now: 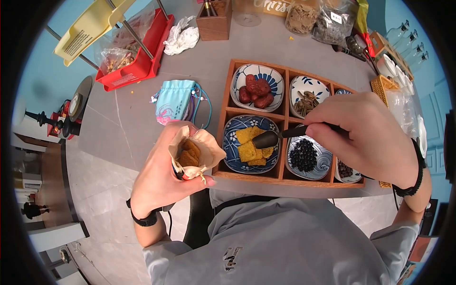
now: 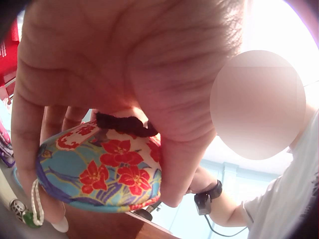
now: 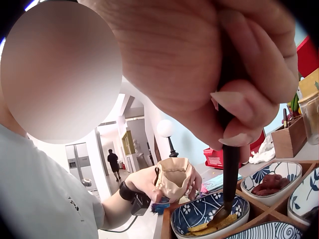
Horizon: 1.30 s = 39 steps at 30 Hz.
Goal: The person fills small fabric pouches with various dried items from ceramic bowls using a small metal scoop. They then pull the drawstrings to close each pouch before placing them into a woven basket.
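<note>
My left hand (image 1: 154, 166) grips a small drawstring pouch (image 1: 212, 157), its cream-lined mouth gaping upward. Orange-brown pieces (image 1: 188, 156) lie inside. Red flowers on blue cloth cover the outside of the pouch (image 2: 119, 167) in the left wrist view. In my right hand (image 1: 370, 135) is a dark spoon (image 1: 266, 139), held by the handle with curled fingers. The spoon's head rests among yellow square pieces (image 1: 247, 153) in a blue flowered bowl (image 1: 230, 160). From the right wrist, the spoon (image 3: 231, 174) points steeply down into this bowl.
A wooden divided tray (image 1: 223, 114) also holds bowls of red dates (image 1: 256, 90), dried brown strips (image 1: 306, 103) and black beans (image 1: 303, 155). Behind the left hand lies a light-blue pouch (image 1: 173, 100). Farther back are a red rack (image 1: 128, 80), crumpled tissue (image 1: 182, 37) and a wooden box (image 1: 213, 26).
</note>
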### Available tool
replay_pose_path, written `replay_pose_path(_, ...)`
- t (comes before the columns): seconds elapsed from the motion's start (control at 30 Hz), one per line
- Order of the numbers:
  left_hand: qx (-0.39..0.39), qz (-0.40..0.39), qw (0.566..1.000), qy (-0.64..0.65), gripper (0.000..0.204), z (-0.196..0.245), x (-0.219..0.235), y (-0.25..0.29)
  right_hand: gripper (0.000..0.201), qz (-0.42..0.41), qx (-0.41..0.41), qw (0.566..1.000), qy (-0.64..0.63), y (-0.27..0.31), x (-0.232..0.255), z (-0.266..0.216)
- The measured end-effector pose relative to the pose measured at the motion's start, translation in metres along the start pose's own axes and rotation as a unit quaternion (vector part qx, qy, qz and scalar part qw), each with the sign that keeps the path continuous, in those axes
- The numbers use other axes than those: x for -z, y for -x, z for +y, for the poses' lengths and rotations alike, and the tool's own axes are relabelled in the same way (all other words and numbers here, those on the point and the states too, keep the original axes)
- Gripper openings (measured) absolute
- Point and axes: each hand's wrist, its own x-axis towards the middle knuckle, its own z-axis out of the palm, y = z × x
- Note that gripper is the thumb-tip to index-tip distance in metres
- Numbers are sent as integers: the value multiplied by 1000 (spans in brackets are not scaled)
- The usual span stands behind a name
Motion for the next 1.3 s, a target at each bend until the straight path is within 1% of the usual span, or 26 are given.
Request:
replay_pose_path(0.03, -13, 3, 1000, -8, 82, -1, 0, 0, 10, 0, 2, 1000, 6, -1, -3, 3)
replay_pose_path(0.07, -10, 4, 1000, -5, 83, -2, 0, 0, 10, -1, 5, 1000, 13, -2, -5, 5)
replay_pose_path(0.17, 0, 6, 1000, 1, 83, -3, 0, 2, 11, -5, -36, 999, -20, -3, -7, 4)
replay_pose_path(0.37, 7, 1, 1000, -8, 84, -2, 2, 2, 14, -15, -81, 993, -88, -8, -9, 10)
replay_pose_path(0.43, 17, -3, 1000, -12, 84, 0, 2, 2, 15, -26, -104, 987, -118, -10, -11, 14)
replay_pose_path(0.57, 14, -3, 1000, -11, 84, 0, 2, 2, 14, -59, -166, 971, -161, -14, -5, 13)
replay_pose_path(0.67, 16, -4, 1000, -11, 83, 1, 3, 2, 13, -23, -113, 979, -165, -12, -13, 25)
replay_pose_path(0.77, 11, -6, 1000, -18, 84, 2, 3, 1, 12, -16, -106, 986, -126, -15, -11, 21)
replay_pose_path(0.83, 0, -7, 1000, -19, 84, 1, 3, 0, 12, -16, -81, 991, -107, -15, -12, 17)
replay_pose_path(0.87, -6, -11, 999, -29, 88, -1, 3, 1, 12, -15, -69, 993, -98, -16, -12, 16)
replay_pose_path(0.93, -20, -18, 998, -50, 95, -5, 5, 2, 12, -18, -55, 993, -102, -16, -16, 18)
replay_pose_path(0.97, -18, -15, 999, -43, 92, -4, 5, 2, 12, -19, -48, 993, -105, -17, -19, 19)
replay_pose_path(1.03, -14, -9, 999, -29, 85, -1, 4, 1, 15, -11, -49, 991, -127, -18, -23, 21)
replay_pose_path(1.07, -13, -9, 999, -29, 85, -1, 4, 1, 16, -7, -49, 989, -138, -18, -25, 22)
replay_pose_path(1.17, -13, -9, 999, -30, 85, -1, 4, 2, 14, -51, -48, 983, -170, -19, -28, 30)
replay_pose_path(1.27, -12, -8, 1000, -26, 86, -2, 4, 2, 16, -91, -121, 958, -243, -22, -26, 32)
replay_pose_path(1.3, -8, -7, 1000, -22, 86, -3, 3, 2, 18, -104, -138, 954, -244, -23, -25, 32)
